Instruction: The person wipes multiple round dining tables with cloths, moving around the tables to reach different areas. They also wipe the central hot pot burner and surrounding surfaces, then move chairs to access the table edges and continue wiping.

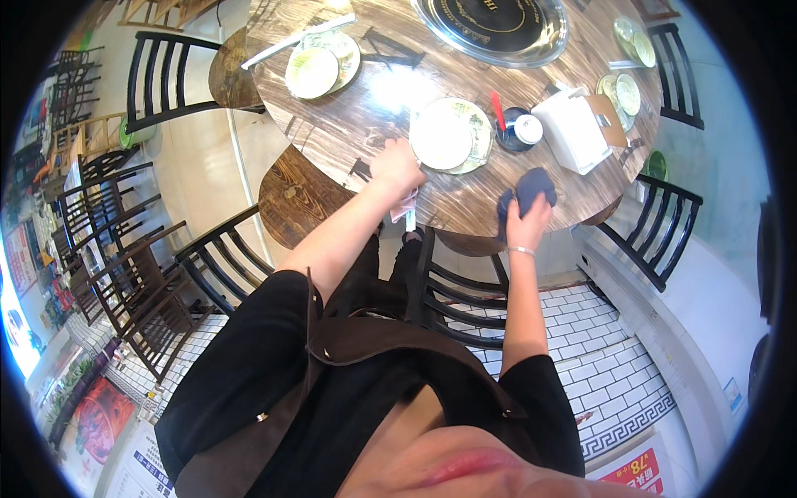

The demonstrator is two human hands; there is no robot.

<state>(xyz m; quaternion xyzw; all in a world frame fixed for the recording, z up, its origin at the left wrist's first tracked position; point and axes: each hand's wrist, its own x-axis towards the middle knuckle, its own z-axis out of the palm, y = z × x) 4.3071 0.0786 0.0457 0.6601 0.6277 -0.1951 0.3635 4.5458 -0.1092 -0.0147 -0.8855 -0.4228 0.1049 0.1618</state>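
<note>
My left hand (397,167), fingers curled, is at the table's near edge beside a stack of a white bowl (441,138) on a patterned plate (482,148). From under that hand hangs a crumpled pinkish-white wrapper or tissue (406,210), its upper part hidden by the hand. My right hand (529,218) grips a bunched dark blue cloth (535,187) against the tabletop near the right front edge. Just beyond the cloth is a dark round tray (514,143) with a white-lidded jar (528,129) and a red-handled item (497,111).
The round wood-grain table (348,143) bears a metal-rimmed black hotpot cooker (492,18) at its far side. A white box (573,131) stands at the right. More place settings include a bowl (312,73) at left. Black chairs (171,81) and wooden stools (299,193) surround the table.
</note>
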